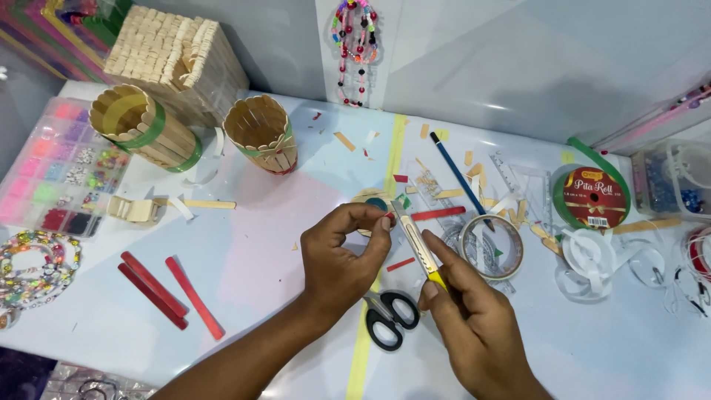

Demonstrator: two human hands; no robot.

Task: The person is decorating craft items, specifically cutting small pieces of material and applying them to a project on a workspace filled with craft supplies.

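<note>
My left hand (342,259) pinches a small round wooden piece (372,201) with a dark centre and a red bit at its edge, holding it just above the white table (259,244). My right hand (474,315) grips a yellow-and-silver utility knife (417,247), whose tip points up and left and meets the piece between my left fingers. Black-handled scissors (389,317) lie on the table between my two wrists. A clear tape roll (490,247) sits just right of the knife.
Two craft-stick cups (141,126) (261,133) and a stick box (174,59) stand at the back left. Three red sticks (167,292) lie front left, a bead tray (55,167) far left. A blue pencil (459,178), ribbon spool (590,196) and stick scraps lie right.
</note>
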